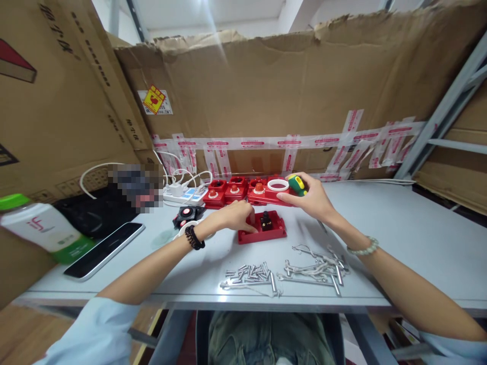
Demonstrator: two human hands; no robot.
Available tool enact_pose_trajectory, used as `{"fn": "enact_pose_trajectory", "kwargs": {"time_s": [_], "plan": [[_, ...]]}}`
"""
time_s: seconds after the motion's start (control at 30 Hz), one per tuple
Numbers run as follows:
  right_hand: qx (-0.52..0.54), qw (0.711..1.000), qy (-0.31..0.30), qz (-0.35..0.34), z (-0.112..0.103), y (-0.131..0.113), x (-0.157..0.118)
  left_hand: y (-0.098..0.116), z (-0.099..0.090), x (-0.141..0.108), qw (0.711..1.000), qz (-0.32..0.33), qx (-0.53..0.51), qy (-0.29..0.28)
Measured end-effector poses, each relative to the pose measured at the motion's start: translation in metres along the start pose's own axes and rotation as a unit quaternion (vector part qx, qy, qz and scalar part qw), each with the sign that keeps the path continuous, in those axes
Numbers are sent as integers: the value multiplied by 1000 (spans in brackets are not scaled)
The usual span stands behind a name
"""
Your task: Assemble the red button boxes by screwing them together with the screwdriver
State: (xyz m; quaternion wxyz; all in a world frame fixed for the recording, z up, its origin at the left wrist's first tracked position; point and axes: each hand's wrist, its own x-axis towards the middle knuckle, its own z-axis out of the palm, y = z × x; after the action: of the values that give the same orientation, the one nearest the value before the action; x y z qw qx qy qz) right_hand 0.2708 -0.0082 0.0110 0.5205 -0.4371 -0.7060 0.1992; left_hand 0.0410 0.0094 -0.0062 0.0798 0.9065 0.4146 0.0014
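An open red housing (262, 235) with a black part (266, 221) inside lies on the table. My left hand (239, 215) rests at its left side, fingers closed on the housing's edge. Behind and to the right, my right hand (310, 197) holds a green and yellow screwdriver (297, 185) near the handle; a white ring (278, 185) is beside its fingertips. Whether that hand also touches the ring is unclear. Several red boxes with orange buttons (234, 189) stand behind the housing.
Silver screws (251, 274) and metal rods with string (315, 268) lie near the front edge. Leftward are black round parts (187, 214), a power strip (184, 194), a phone (104, 251) and a bottle (45, 228). Cardboard (243, 91) walls the back.
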Motion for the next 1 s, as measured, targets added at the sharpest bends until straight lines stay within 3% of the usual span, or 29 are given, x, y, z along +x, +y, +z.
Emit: {"fn": "enact_pose_trajectory", "kwargs": {"time_s": [0.1, 0.2, 0.37, 0.53, 0.63, 0.7, 0.87, 0.93, 1.0], "plan": [[-7, 1000, 2, -3, 0, 1, 0, -3, 0, 0, 999, 11, -30, 15], [-14, 1000, 4, -3, -1, 1, 1, -4, -3, -6, 990, 27, -131, 38], [-12, 1000, 8, 3, -1, 0, 0, -13, -22, -49, 962, 32, -240, 123], [-12, 1000, -2, 8, 0, 0, 0, -46, -34, -129, 963, -86, -192, 171], [-14, 1000, -5, 6, 0, -1, -1, -72, -26, -168, 955, -183, -148, 179], [-15, 1000, -6, 6, 1, -2, -2, -89, -16, -183, 954, -220, -140, 148], [-19, 1000, -11, 7, 3, -4, -3, -122, 6, -191, 950, -256, -113, 142], [-22, 1000, -14, 7, 3, -4, -4, -125, 10, -185, 948, -235, -88, 198], [-22, 1000, -21, -1, 3, -5, -5, -117, 10, -172, 936, -186, -64, 293]]}}
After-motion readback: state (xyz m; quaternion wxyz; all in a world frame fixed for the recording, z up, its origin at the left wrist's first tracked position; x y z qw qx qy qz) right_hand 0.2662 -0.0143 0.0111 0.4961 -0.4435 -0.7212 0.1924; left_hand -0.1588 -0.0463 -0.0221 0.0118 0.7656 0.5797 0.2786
